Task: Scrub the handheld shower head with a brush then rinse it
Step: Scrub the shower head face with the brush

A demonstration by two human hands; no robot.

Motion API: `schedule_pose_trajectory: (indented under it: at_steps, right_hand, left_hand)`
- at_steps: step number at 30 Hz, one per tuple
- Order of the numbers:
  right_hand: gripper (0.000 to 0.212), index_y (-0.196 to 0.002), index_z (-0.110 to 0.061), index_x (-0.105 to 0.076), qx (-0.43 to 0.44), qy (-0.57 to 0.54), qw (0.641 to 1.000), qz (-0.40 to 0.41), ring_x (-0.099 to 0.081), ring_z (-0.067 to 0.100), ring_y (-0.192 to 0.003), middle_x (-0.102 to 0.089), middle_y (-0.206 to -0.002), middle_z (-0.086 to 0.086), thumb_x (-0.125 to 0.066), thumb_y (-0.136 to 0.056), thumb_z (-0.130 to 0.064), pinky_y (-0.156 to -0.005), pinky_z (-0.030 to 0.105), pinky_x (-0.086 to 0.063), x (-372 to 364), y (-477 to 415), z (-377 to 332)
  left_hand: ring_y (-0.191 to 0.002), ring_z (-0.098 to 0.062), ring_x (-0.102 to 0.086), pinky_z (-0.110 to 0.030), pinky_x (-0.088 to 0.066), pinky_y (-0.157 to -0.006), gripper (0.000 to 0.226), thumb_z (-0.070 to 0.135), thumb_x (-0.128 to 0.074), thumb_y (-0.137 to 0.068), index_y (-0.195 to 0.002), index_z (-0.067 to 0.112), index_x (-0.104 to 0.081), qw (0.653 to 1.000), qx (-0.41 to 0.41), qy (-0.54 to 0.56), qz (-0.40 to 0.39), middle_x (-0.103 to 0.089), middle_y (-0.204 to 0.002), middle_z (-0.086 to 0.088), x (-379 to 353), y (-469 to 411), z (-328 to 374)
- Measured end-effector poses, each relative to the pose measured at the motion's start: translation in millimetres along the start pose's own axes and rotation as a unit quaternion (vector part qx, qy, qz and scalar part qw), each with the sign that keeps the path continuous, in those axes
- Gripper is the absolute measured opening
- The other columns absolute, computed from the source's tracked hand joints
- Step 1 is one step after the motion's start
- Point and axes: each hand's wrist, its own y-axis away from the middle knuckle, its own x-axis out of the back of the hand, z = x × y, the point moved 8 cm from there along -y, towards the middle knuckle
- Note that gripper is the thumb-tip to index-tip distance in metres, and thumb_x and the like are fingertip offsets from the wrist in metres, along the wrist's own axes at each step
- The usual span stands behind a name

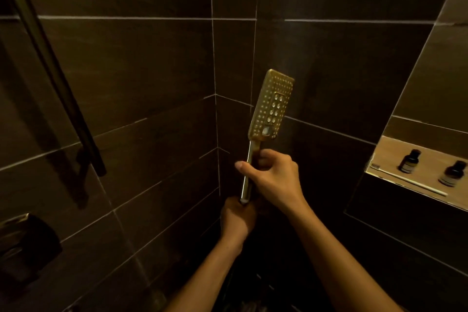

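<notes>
The gold handheld shower head (272, 105) stands upright in the middle of the view, its rectangular nozzle face turned toward me. My right hand (273, 177) is wrapped around the upper part of its shiny handle, index finger stretched out to the left. My left hand (236, 218) grips the bottom end of the handle just below. A white toothbrush-like brush (407, 181) lies on the niche shelf at the right, away from both hands.
Dark tiled walls meet in a corner behind the shower head. A dark slide rail (54, 71) runs diagonally at the left, with a dark fitting (25, 243) below it. Two small brown bottles (410, 161) (453, 172) stand in the lit wall niche (379, 157).
</notes>
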Motion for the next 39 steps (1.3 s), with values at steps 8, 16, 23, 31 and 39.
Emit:
schedule_pose_trajectory:
  at_steps: [8, 16, 23, 31, 39]
  right_hand:
    - [0.034, -0.137, -0.018, -0.057, -0.082, -0.232, 0.950, -0.190, -0.071, 0.011, -0.115, -0.073, -0.127, 0.004, -0.057, -0.103, -0.015, -0.094, 0.027, -0.058, -25, -1, 14]
    - [0.025, -0.124, -0.014, -0.067, -0.084, -0.340, 0.915, -0.202, -0.068, 0.029, -0.114, -0.073, -0.111, 0.010, -0.050, -0.106, -0.011, -0.108, 0.054, -0.047, -29, 0, 24]
    - [0.039, -0.141, -0.011, -0.052, -0.081, -0.394, 0.890, -0.214, -0.070, 0.030, -0.110, -0.070, -0.115, 0.018, -0.052, -0.102, -0.005, -0.098, 0.047, -0.057, -27, 0, 23]
    - [0.022, -0.105, -0.017, -0.066, -0.042, -0.268, 0.961, -0.048, -0.067, 0.006, -0.075, -0.066, -0.087, -0.002, -0.075, -0.090, -0.029, -0.070, 0.023, -0.058, -19, -1, 5]
    - [0.036, -0.122, -0.019, -0.043, -0.065, -0.252, 0.965, -0.031, -0.067, 0.009, -0.070, -0.065, -0.086, 0.003, -0.068, -0.097, -0.018, -0.065, 0.025, -0.057, -26, -7, 12]
  left_hand:
    - [-0.050, -0.012, -0.046, -0.023, -0.035, -0.044, 0.030, 0.034, -0.072, -0.087, -0.100, 0.017, -0.052, 0.996, 0.059, 0.022, -0.059, -0.054, -0.069, -0.001, -4, 5, -2]
    - [-0.033, -0.007, -0.031, -0.019, -0.022, -0.037, 0.015, 0.026, -0.070, -0.088, -0.082, 0.017, -0.059, 0.994, 0.043, 0.041, -0.097, -0.037, -0.043, 0.008, -8, 7, 4]
    - [-0.032, -0.005, -0.033, -0.019, -0.023, -0.040, 0.021, 0.029, -0.067, -0.090, -0.073, 0.022, -0.057, 0.990, 0.033, 0.003, -0.135, -0.040, -0.042, 0.009, -13, 12, 8]
    - [-0.042, -0.007, -0.050, -0.020, -0.035, -0.038, 0.012, 0.026, -0.067, -0.090, -0.097, 0.021, -0.058, 0.994, 0.054, 0.001, -0.100, -0.060, -0.054, 0.005, -16, 13, 7]
    - [-0.044, 0.000, -0.056, -0.015, -0.039, -0.042, 0.007, 0.016, -0.069, -0.090, -0.095, 0.017, -0.064, 0.995, 0.020, 0.015, -0.100, -0.063, -0.054, 0.010, -15, 12, 17]
